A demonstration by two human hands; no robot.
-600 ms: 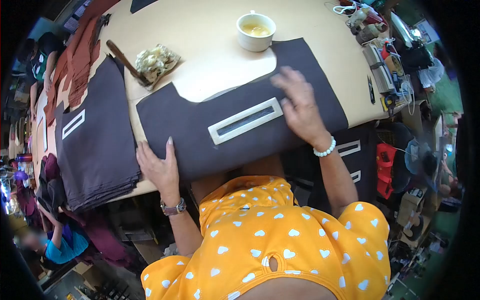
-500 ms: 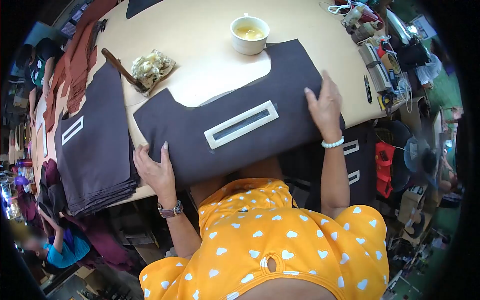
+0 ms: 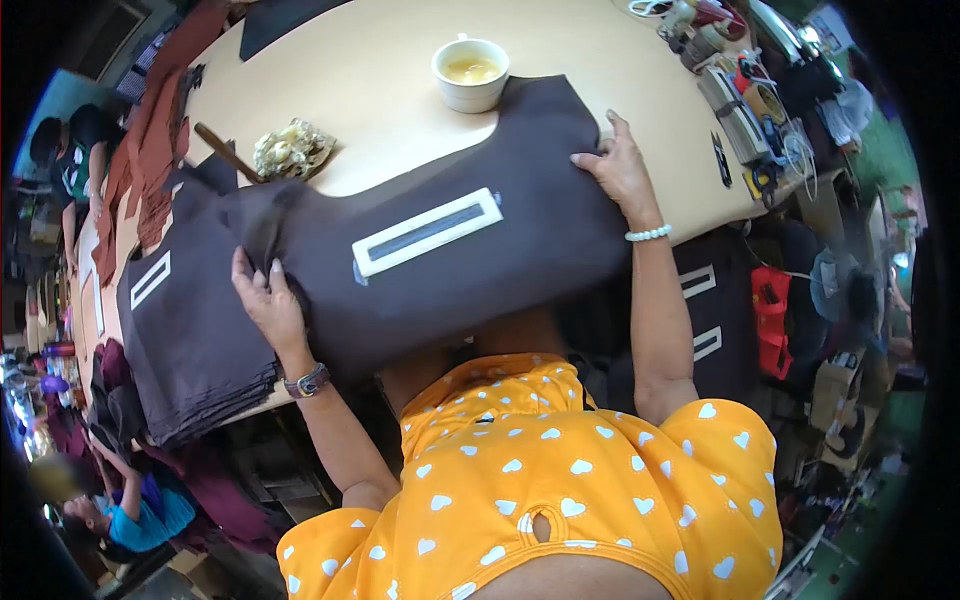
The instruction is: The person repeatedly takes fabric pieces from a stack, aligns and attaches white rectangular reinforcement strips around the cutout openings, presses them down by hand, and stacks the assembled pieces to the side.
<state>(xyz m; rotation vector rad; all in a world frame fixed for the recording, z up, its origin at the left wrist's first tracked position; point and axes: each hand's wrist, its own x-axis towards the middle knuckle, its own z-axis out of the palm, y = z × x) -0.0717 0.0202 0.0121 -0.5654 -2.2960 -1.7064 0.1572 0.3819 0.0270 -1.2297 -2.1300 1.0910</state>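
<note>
White rectangular frame's already on the dark fabric panel (image 3: 400,300), near side of the pale desk (image 3: 380,110); left hand (image 3: 272,310) at its rumpled left edge, right hand (image 3: 625,175) at its right; can't tell if either grip's closed; panel isn't flat yet.

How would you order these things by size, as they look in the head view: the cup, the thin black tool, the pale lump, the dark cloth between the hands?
Largest to smallest:
1. Dark cloth
2. Cup and pale lump: they look alike, so not ranked
3. Thin black tool
</note>
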